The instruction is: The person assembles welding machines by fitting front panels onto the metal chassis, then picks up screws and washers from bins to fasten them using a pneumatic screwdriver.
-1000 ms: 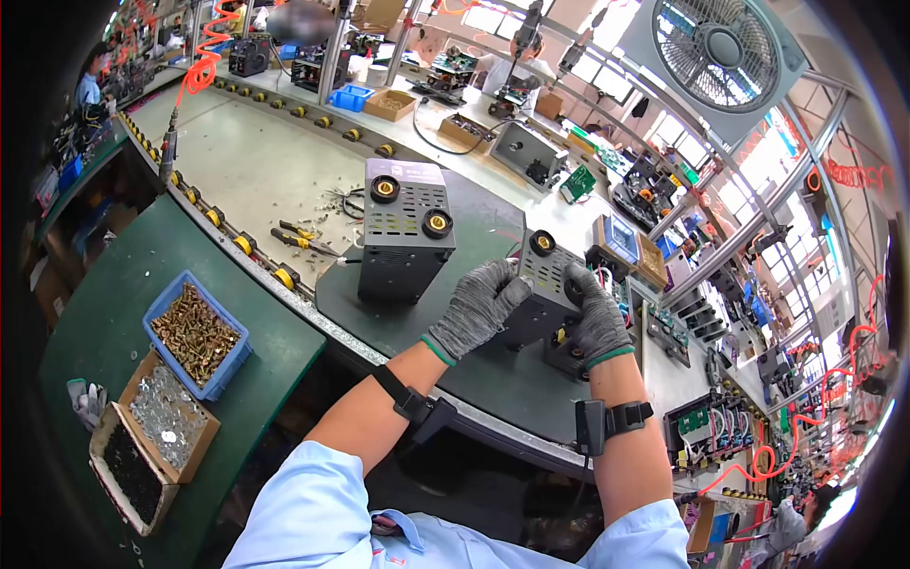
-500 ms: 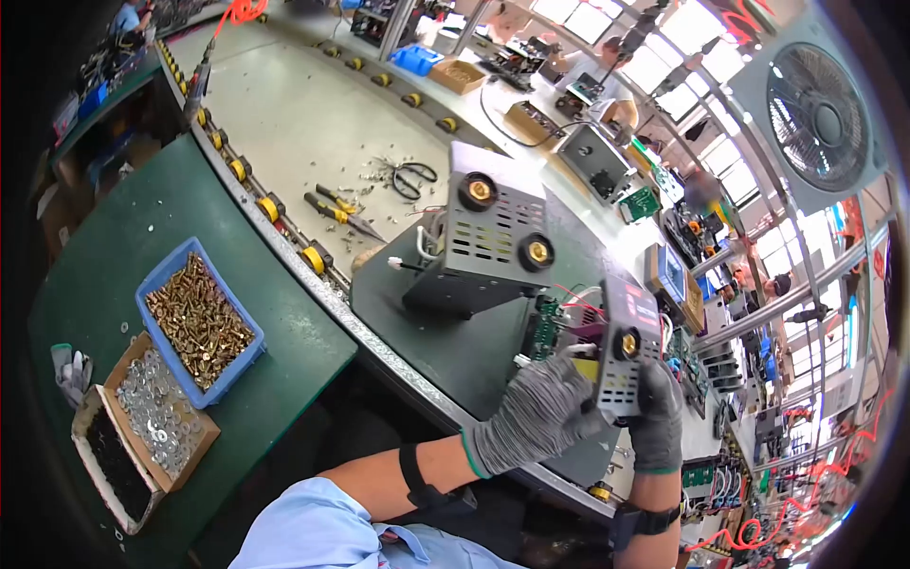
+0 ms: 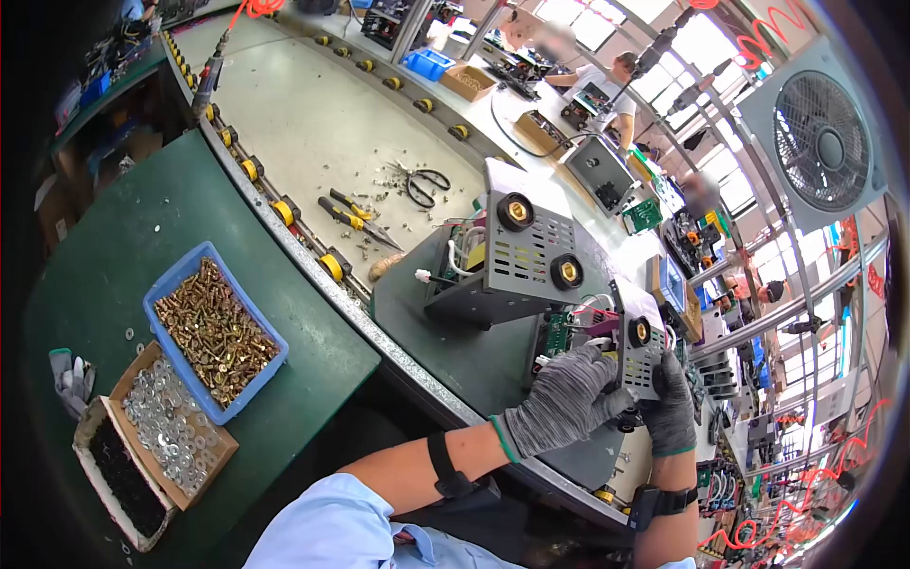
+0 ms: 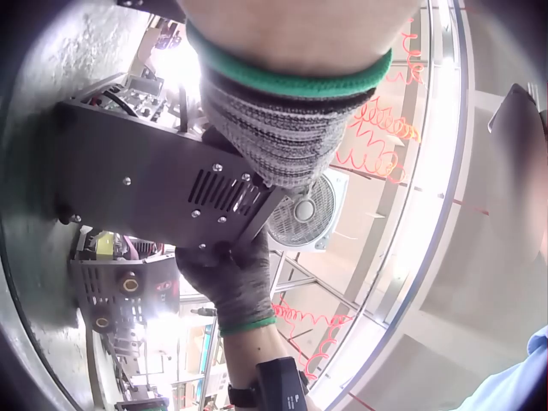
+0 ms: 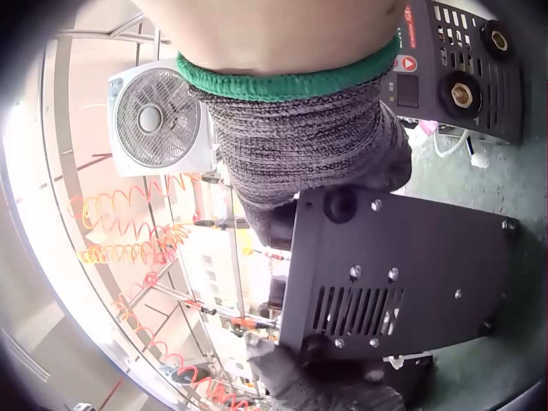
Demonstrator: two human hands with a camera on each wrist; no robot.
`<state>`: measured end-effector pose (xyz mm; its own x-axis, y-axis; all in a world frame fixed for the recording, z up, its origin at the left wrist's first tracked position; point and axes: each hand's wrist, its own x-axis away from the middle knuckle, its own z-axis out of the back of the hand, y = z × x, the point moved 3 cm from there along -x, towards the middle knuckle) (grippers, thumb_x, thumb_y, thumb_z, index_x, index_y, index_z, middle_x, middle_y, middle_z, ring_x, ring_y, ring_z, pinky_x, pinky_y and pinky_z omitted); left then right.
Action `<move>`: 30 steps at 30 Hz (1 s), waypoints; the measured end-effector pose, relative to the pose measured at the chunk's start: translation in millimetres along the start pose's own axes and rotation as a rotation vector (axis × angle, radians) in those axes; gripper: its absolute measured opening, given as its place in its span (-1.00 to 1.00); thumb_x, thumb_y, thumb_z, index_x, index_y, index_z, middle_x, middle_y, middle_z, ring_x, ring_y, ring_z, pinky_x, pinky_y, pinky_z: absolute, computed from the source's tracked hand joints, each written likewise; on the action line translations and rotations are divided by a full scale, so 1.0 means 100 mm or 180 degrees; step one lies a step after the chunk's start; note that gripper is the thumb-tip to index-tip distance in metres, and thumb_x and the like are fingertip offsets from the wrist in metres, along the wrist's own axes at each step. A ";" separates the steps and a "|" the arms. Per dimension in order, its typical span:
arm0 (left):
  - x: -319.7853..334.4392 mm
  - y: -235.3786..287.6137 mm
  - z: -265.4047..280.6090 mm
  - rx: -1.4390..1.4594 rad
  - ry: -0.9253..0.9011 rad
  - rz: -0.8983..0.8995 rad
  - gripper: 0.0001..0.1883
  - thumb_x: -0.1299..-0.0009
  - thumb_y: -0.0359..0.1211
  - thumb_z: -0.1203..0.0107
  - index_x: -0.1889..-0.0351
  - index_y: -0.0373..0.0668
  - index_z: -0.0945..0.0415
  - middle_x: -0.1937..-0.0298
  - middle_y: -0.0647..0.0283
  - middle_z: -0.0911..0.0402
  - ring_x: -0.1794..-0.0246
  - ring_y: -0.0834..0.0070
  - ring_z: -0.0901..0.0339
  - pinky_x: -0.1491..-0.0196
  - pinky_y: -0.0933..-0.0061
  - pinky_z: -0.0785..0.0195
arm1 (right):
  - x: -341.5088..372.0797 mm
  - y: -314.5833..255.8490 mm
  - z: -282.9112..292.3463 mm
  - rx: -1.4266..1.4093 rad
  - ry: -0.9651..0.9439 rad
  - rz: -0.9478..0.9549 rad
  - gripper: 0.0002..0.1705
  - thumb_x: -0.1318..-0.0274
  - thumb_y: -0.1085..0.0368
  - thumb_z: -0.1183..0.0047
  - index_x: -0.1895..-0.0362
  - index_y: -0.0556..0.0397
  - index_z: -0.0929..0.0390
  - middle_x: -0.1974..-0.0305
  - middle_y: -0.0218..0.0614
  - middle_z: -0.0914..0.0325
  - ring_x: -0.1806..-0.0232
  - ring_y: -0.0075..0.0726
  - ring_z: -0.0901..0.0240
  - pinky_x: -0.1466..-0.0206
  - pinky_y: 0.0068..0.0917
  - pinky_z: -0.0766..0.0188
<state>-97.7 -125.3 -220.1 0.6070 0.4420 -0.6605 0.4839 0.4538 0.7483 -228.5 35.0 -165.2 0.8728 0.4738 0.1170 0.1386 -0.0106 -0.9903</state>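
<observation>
My gloved left hand [image 3: 569, 398] and right hand [image 3: 671, 408] grip a dark welding machine [image 3: 643, 356] from either side of its front end. Its slotted front panel shows a round brass-centred socket. In both wrist views its bottom plate [image 4: 150, 171] faces the camera, with vent slots, screws and round feet, tilted up off the bench. Wires and a green board show behind the front panel. A second welding machine [image 3: 531, 247], with two brass-centred sockets and its side uncovered, stands to the left on the green mat [image 3: 417, 303].
Pliers [image 3: 360, 218], scissors [image 3: 422, 185] and scattered screws lie on the pale bench beyond a roller rail [image 3: 284, 211]. At left, a blue bin of brass-coloured screws [image 3: 216, 332], a carton of washers [image 3: 171, 422] and a box of black bits [image 3: 123, 479] sit on a green table. A fan [image 3: 823, 137] hangs at right.
The head view has swung, shifting the bench rightward. The held welding machine has turned and tipped, its front panel now seen at an angle. Both hands stay on it; the left has shifted along its side.
</observation>
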 end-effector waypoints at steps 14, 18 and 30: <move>-0.12 -0.12 0.41 0.0928 -0.0217 0.0889 -0.68 -0.58 -0.13 -0.13 0.10 -0.23 -0.49 0.24 0.35 -0.49 0.15 0.60 -0.42 0.00 0.49 -0.38 | 0.18 0.10 -0.36 -0.0054 -0.0692 0.0243 -0.40 -0.11 -0.03 -0.30 -0.08 0.15 -0.57 0.08 -0.29 -0.64 0.10 -0.36 -0.60 0.15 -0.41 -0.58; -0.10 -0.15 0.30 0.1040 -0.0016 0.0969 -0.72 -0.61 -0.14 -0.07 0.13 -0.18 -0.46 0.28 0.43 -0.43 0.20 0.65 -0.36 0.07 0.54 -0.34 | 0.22 0.17 -0.40 -0.0841 -0.0496 0.0167 -0.45 -0.11 0.00 -0.31 -0.05 0.12 -0.60 0.12 -0.36 -0.65 0.14 -0.48 -0.60 0.14 -0.52 -0.53; -0.05 -0.48 0.40 0.0520 0.0257 0.1137 -0.79 -0.60 -0.22 -0.08 0.09 -0.17 -0.50 0.23 0.33 -0.50 0.29 0.50 -0.45 0.25 0.44 -0.40 | -0.12 0.48 -0.39 -0.1081 -0.0364 0.0635 -0.57 -0.09 -0.05 -0.42 0.32 0.08 -0.71 0.35 -0.38 -0.66 0.34 -0.56 -0.47 0.18 -0.52 -0.43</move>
<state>-98.2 -180.3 -250.2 0.7068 0.6121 -0.3547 0.3491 0.1343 0.9274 -214.0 -5.3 -211.2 0.8432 0.5277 -0.1030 0.1351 -0.3933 -0.9094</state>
